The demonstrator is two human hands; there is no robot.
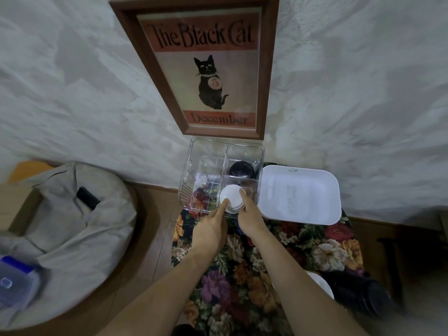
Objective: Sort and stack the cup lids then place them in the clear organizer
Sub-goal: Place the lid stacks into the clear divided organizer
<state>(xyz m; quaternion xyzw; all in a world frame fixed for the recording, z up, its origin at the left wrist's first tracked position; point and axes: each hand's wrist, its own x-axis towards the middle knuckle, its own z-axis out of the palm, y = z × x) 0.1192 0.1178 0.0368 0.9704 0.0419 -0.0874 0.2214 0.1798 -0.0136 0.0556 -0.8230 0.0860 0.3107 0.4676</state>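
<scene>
A clear organizer with several compartments stands on the floral table top against the wall. A stack of white cup lids sits in its near right compartment. My left hand touches the stack's near left side with its fingertips. My right hand holds the stack's right side, one finger up along its edge. Black lids lie in the far right compartment. At the lower right of the table lie more white lids and a blurred stack of black lids.
The organizer's white lid lies flat just right of it. A framed cat poster hangs on the wall behind. A grey beanbag with a black device on it sits at the left, and a blue-lidded box lies at the far left.
</scene>
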